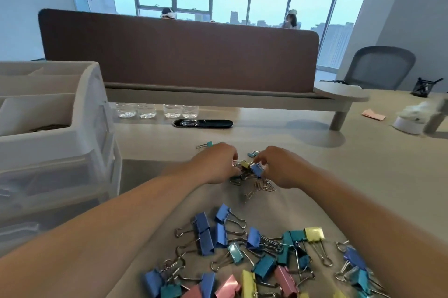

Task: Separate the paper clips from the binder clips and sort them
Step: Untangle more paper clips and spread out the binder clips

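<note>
My right hand [278, 169] pinches a blue binder clip [257, 169], paper clips [263, 186] just beside it. My left hand [218, 164] curls close by, its grip unclear.

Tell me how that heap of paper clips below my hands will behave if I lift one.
The paper clips lie tangled in a heap, so lifting one will probably drag others along. They look like thin wire, likely light and easily scattered. Flat on the smooth table, they should slide, not roll.

Binder clips [203, 225]: glossy painted metal bodies, bright wire handles. Paper clips [263, 187] beyond the binder clips: bare shiny wire. Worktop [339, 176]: smooth, matt. Drawer unit [60, 152]: translucent plastic
</note>
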{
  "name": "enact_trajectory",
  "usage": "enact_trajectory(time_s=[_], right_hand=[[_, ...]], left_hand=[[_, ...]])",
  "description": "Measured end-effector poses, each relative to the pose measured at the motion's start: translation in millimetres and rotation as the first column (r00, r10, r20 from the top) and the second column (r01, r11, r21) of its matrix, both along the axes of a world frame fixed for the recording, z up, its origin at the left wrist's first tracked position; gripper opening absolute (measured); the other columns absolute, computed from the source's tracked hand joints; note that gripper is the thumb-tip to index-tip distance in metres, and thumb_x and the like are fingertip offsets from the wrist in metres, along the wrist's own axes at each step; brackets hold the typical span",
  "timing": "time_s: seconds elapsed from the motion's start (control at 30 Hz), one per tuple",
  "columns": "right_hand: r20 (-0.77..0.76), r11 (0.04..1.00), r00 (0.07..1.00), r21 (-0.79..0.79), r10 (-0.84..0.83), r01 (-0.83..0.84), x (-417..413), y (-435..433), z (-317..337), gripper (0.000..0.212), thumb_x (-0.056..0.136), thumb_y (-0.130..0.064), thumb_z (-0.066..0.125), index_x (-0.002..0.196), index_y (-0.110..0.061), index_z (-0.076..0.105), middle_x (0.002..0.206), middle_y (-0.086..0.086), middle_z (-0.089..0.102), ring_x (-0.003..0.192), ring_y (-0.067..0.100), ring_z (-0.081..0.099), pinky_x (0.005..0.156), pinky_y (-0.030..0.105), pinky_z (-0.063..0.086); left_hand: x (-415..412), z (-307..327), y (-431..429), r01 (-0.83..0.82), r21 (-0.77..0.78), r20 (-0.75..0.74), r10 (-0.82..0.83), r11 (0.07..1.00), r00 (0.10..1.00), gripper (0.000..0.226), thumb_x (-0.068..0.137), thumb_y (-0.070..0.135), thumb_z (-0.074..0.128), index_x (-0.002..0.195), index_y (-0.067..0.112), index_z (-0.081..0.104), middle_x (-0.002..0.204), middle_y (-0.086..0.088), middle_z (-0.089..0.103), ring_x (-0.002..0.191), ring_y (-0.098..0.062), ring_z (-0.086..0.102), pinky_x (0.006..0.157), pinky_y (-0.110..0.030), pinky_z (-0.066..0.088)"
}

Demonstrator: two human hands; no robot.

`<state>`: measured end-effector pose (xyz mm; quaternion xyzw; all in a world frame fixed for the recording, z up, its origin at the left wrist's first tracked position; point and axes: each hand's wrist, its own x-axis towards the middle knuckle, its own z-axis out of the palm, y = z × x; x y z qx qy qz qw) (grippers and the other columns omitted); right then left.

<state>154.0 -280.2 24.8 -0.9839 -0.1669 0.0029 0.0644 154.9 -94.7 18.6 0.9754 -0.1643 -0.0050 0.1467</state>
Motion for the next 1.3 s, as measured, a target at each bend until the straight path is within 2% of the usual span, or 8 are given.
enact_trajectory(time_s=[0.17, 0.3, 0.4, 0.5, 0.67, 0.83, 1.0, 1.3], right_hand=[[0.028, 0.997, 0.997, -0.051, 0.065, -0.064, 3.1, 0.7, -6.7, 0.024, 0.097, -0.028, 0.054, 0.111, -0.019, 0.071, 0.108, 0.005, 0.066, 0.091, 0.023, 0.061, 0.071, 0.03, 0.046], [0.024, 0.998, 0.999, -0.06, 0.035, -0.033, 2.0, 0.5, -8.2, 0.019, 0.095, -0.024, 0.056, 0.099, -0.011, 0.069, 0.097, 0.008, 0.064, 0.079, 0.023, 0.058, 0.061, 0.029, 0.042], [0.005, 0.999, 1.0, -0.053, 0.014, -0.014, -1.4, 1.0, -3.7, 0.02, 0.089, -0.021, 0.066, 0.101, -0.006, 0.068, 0.103, 0.011, 0.063, 0.087, 0.028, 0.061, 0.073, 0.039, 0.053], [0.006, 1.0, 1.0, 0.005, 0.0, 0.0, -5.3, 0.8, 4.0, 0.029, 0.085, -0.025, 0.073, 0.108, -0.009, 0.065, 0.108, 0.007, 0.063, 0.097, 0.027, 0.059, 0.083, 0.038, 0.051], [0.031, 0.999, 0.999, 0.049, 0.009, -0.011, -14.6, -0.8, 12.1, 0.023, 0.087, -0.032, 0.07, 0.101, -0.013, 0.069, 0.104, 0.006, 0.066, 0.09, 0.023, 0.058, 0.076, 0.033, 0.047], [0.008, 0.999, 1.0, 0.046, -0.004, 0.004, -35.6, -0.4, 22.9, 0.03, 0.095, -0.044, 0.058, 0.107, -0.019, 0.069, 0.106, 0.0, 0.065, 0.093, 0.019, 0.058, 0.08, 0.033, 0.049], [-0.034, 0.999, 0.999, 0.037, 0.025, -0.024, -68.6, 0.7, 29.6, 0.035, 0.098, -0.043, 0.053, 0.1, -0.013, 0.071, 0.096, 0.003, 0.068, 0.082, 0.018, 0.059, 0.066, 0.029, 0.043], [-0.172, 0.996, 0.981, 0.053, 0.084, -0.076, -102.3, -2.6, 14.6, 0.031, 0.091, -0.032, 0.068, 0.115, -0.013, 0.069, 0.116, 0.001, 0.068, 0.094, 0.01, 0.057, 0.082, 0.021, 0.042]], left_hand=[[1.1, -8.0, -9.6, 0.034, 0.078, 0.012, -0.035, 0.996, 0.999, 0.046, 0.085, 0.037, 0.069, 0.126, 0.017, 0.058, 0.119, -0.005, 0.055, 0.105, -0.024, 0.055, 0.092, -0.037, 0.047], [0.4, -11.3, -12.7, 0.015, 0.074, 0.03, -0.018, 0.997, 0.999, 0.038, 0.087, 0.029, 0.067, 0.12, 0.011, 0.06, 0.115, -0.008, 0.06, 0.102, -0.024, 0.057, 0.089, -0.038, 0.049], [-1.9, -9.7, -13.1, -0.001, 0.052, 0.041, -0.001, 0.999, 0.999, 0.034, 0.09, 0.023, 0.062, 0.121, 0.01, 0.059, 0.114, -0.009, 0.061, 0.102, -0.025, 0.057, 0.088, -0.037, 0.049], [-5.7, -5.1, -10.2, -0.011, 0.044, 0.061, 0.008, 0.999, 0.998, 0.029, 0.089, 0.02, 0.059, 0.115, 0.006, 0.061, 0.111, -0.011, 0.062, 0.1, -0.026, 0.058, 0.086, -0.038, 0.049], [-16.5, 8.8, 4.8, -0.043, 0.029, 0.078, 0.04, 0.999, 0.996, 0.031, 0.089, 0.019, 0.058, 0.117, 0.009, 0.061, 0.117, -0.009, 0.06, 0.105, -0.026, 0.057, 0.083, -0.032, 0.046], [-37.7, 23.1, 19.0, -0.055, 0.025, 0.067, 0.053, 0.998, 0.996, 0.027, 0.095, 0.021, 0.054, 0.118, 0.009, 0.062, 0.117, -0.007, 0.06, 0.101, -0.022, 0.056, 0.081, -0.029, 0.044], [-69.4, 28.2, 20.5, 0.013, 0.041, 0.003, -0.013, 0.999, 1.0, 0.025, 0.098, 0.023, 0.054, 0.121, 0.015, 0.06, 0.116, -0.002, 0.061, 0.096, -0.017, 0.055, 0.079, -0.027, 0.042], [-110.0, 21.2, 7.9, 0.119, 0.076, -0.062, -0.114, 0.99, 0.991, 0.03, 0.096, 0.026, 0.058, 0.125, 0.019, 0.057, 0.122, 0.003, 0.06, 0.103, -0.012, 0.055, 0.087, -0.023, 0.044]])
